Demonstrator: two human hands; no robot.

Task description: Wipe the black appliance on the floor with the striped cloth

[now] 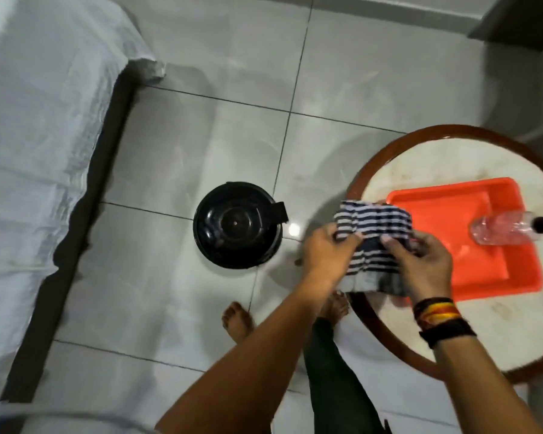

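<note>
A round black appliance (237,225) with a lid and a short handle stands on the grey tiled floor, near the middle of the view. To its right, both my hands hold a navy-and-white striped cloth (373,223) up in the air, over the left edge of a round table. My left hand (328,253) pinches the cloth's left side. My right hand (419,264) grips its lower right part and wears dark and coloured wristbands. The cloth is well apart from the appliance.
The round table (370,164) has a dark wooden rim and a pale top, bearing an orange tray (496,277) and a clear plastic spray bottle (502,228). A bed with a white sheet (41,145) fills the left. My bare feet (237,321) stand below the appliance.
</note>
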